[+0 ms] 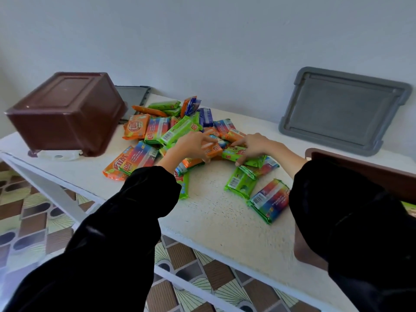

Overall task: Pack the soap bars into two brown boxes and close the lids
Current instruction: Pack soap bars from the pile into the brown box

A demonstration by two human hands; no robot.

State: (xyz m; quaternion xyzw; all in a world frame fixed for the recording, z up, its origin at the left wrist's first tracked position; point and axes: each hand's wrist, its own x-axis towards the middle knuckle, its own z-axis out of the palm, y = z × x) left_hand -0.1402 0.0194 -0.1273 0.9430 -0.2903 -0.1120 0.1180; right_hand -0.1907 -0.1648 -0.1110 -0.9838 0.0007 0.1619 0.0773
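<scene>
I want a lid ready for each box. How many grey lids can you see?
2: one grey lid leans on the wall at far right; the other lid is mostly hidden behind the overturned brown box.

a plain room in a home, used as a packing spot

a white table (216, 221) with a rough painted top stands against a bare pale wall (225, 41). the floor (33, 221) has patterned household tiles in brown, cream and grey. plastic storage boxes (67, 113), grey lids (342, 109) and a heap of wrapped soap bars (157, 129) suggest small-scale hand work, not a factory.
</scene>
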